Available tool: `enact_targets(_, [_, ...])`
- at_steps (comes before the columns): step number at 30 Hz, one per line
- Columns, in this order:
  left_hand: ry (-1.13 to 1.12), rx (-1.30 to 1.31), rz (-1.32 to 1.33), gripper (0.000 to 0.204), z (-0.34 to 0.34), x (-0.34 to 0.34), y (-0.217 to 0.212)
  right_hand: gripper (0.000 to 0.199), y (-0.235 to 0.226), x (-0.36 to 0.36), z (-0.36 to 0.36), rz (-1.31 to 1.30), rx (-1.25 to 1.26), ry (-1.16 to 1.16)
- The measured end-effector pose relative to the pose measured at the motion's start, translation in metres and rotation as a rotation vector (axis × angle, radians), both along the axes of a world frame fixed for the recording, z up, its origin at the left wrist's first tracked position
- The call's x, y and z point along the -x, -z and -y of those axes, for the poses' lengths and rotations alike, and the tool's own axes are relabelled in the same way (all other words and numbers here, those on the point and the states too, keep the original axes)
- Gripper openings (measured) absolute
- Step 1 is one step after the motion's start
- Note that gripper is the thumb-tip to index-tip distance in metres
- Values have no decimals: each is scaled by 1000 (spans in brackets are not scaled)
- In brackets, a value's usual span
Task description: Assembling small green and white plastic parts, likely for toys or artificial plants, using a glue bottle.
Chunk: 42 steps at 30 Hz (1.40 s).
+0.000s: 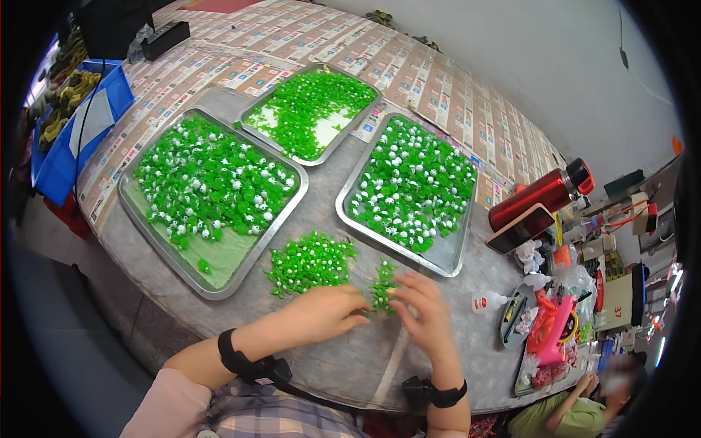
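A loose pile of small green plastic pieces with white bits lies on the grey table in front of me. To its right is a smaller cluster of green pieces. My left hand is at that cluster's left side, fingers loosely curled, with a gap between thumb and fingers. On the other side, my right hand reaches over the cluster's right edge, its thumb apart from the fingers. That hand is slightly blurred. Nothing shows clearly in either hand, though a tiny piece at the fingertips could be hidden.
Metal trays of green pieces, many with white balls, stand left, behind and right. A red flask, phone, white bottle, small dish and pink tool line the right. Another person sits lower right.
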<state>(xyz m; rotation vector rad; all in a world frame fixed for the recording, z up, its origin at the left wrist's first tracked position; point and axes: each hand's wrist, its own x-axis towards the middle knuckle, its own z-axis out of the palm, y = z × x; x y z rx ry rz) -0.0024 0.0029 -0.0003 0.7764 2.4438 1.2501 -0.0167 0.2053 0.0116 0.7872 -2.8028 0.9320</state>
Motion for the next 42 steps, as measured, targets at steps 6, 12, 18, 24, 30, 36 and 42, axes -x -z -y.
enact_targets(6, [-31, -147, 111, 21, -2, 1, -17, 14, -14, 4, -7, -3, 110, 181])
enact_targets(12, [-371, -307, 49, 16, 36, 21, -40, 13, -12, 8, -16, 45, 141, 334])
enact_targets(18, [-650, 125, -225, 22, 165, 117, -79, 13, -3, 5, -17, 97, 268, 358])
enact_targets(24, [-562, 501, -429, 32, 219, 180, -29, 12, 1, 2, -18, 82, 291, 329])
enact_targets(30, [-561, 704, -199, 35, 236, 162, -33, 14, 1, 0, -22, 190, 310, 389])
enact_targets(36, [-573, 838, -181, 31, 231, 114, -100, 14, 2, -3, -27, 141, 331, 394])
enact_targets(42, [-468, 134, -135, 15, 161, 54, -120, 12, 2, 0, -26, 110, 289, 409])
